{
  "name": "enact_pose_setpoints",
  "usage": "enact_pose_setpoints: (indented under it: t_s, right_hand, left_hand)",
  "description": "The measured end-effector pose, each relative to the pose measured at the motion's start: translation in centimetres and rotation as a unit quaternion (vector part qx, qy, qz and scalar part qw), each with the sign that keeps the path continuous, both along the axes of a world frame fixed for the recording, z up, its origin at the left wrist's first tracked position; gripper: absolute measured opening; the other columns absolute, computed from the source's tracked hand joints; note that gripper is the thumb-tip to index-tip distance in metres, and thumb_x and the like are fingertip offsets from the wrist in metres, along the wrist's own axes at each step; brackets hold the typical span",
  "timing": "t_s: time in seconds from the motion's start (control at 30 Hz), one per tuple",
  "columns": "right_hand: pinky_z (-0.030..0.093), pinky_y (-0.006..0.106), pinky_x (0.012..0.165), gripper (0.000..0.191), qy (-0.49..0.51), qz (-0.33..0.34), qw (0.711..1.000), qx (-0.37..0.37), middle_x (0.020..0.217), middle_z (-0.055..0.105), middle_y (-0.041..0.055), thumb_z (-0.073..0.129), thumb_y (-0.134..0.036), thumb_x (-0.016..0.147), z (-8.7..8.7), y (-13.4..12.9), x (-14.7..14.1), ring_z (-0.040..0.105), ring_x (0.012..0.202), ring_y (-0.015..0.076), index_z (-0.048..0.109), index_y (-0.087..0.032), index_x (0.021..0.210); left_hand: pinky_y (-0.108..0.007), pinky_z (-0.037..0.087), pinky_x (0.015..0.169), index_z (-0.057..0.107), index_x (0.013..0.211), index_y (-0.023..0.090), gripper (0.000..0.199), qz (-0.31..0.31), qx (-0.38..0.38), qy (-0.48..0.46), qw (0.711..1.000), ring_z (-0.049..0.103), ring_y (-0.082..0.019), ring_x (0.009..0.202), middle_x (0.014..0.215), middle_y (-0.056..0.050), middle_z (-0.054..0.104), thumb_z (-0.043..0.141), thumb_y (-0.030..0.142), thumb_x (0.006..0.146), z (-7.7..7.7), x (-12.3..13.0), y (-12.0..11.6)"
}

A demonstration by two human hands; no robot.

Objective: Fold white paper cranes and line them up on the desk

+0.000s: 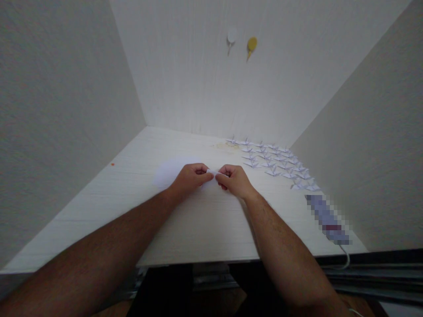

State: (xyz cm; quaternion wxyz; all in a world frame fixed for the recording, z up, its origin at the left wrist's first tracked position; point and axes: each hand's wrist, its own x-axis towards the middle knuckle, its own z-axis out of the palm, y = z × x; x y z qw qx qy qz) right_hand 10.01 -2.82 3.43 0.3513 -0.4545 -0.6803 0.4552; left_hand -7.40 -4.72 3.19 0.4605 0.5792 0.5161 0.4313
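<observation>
The fingers of both hands are closed on a small white paper, which is held between them over the middle of the table. One end is pinched by the left hand, and the other end is pinched by the right hand. The two thumb tips are seen near each other, and much of the paper is hidden by the fingers, so its shape cannot be told. A pale bluish patch can be seen on the table, just beside the left hand. Near the right hand, many white paper birds are set out in rows, with their wings spread. A yellowish stain is seen by the birds at the back. Closer to the front, on the right, a long thing is blurred out, with a white cord hung over the edge. Far to the left, a little orange spot is seen. On the back wall, a white hook and a yellow hook are stuck side by side
</observation>
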Motion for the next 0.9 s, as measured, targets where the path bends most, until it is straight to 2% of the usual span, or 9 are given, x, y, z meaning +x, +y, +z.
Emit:
enact_pose_setpoints:
  t_s: [0.13,0.3,0.47,0.63,0.77,0.9]
  right_hand:
    - [0.032,0.016,0.038,0.015,0.008,-0.007,1.000,0.010,0.053,0.058,-0.0035,0.061,-0.029,0.073,-0.1,0.0,-0.1,0.048,0.041,0.0064,0.057,-0.016,0.068]
    - [0.034,0.017,0.042,0.018,0.026,0.015,0.999,0.010,0.056,0.060,-0.0024,0.063,-0.032,0.073,0.0,0.0,0.0,0.051,0.045,0.0071,0.058,-0.016,0.069]
    - [0.034,0.017,0.043,0.019,0.019,0.006,1.000,0.006,0.051,0.056,-0.0039,0.064,-0.031,0.074,0.2,0.0,0.3,0.048,0.043,0.0058,0.059,-0.015,0.065]
    - [0.032,0.016,0.041,0.024,0.025,0.032,0.999,0.002,0.051,0.055,-0.0045,0.070,-0.034,0.072,0.2,0.5,0.5,0.048,0.044,0.0056,0.058,-0.015,0.062]
    - [0.039,0.017,0.042,0.022,0.029,0.022,0.999,-0.018,0.055,0.061,-0.0023,0.071,-0.031,0.073,0.0,0.9,0.5,0.053,0.044,0.0064,0.060,-0.015,0.064]
    - [0.044,0.017,0.042,0.017,0.029,0.034,0.997,-0.056,0.057,0.063,-0.0008,0.070,-0.026,0.076,0.2,0.9,0.5,0.059,0.046,0.0078,0.062,-0.014,0.068]
  left_hand:
    - [-0.020,0.029,0.044,0.061,0.068,0.016,0.020,0.007,-0.005,-0.009,1.000,0.039,-0.007,0.044,0.051,0.006,0.051,0.066,0.036,0.070,0.1,0.2,-0.1]
    - [-0.020,0.030,0.046,0.061,0.067,0.016,0.022,0.006,0.012,-0.002,1.000,0.042,-0.007,0.048,0.054,0.005,0.053,0.069,0.037,0.068,0.5,-0.1,-0.1]
    - [-0.021,0.029,0.045,0.062,0.064,0.017,0.021,0.007,0.031,0.039,0.999,0.040,-0.008,0.048,0.052,0.005,0.052,0.068,0.037,0.067,1.3,-0.1,-0.5]
    - [-0.022,0.031,0.047,0.065,0.067,0.019,0.022,0.026,0.034,0.103,0.994,0.043,-0.010,0.049,0.054,0.003,0.056,0.067,0.040,0.069,1.6,-0.4,-0.2]
    - [-0.022,0.032,0.048,0.064,0.067,0.020,0.023,0.019,0.048,0.126,0.991,0.045,-0.011,0.049,0.055,0.003,0.057,0.068,0.042,0.068,1.3,-0.7,0.2]
    - [-0.022,0.031,0.047,0.064,0.069,0.020,0.024,0.040,0.058,0.173,0.982,0.044,-0.011,0.049,0.055,0.003,0.056,0.067,0.044,0.068,1.3,-0.8,0.3]
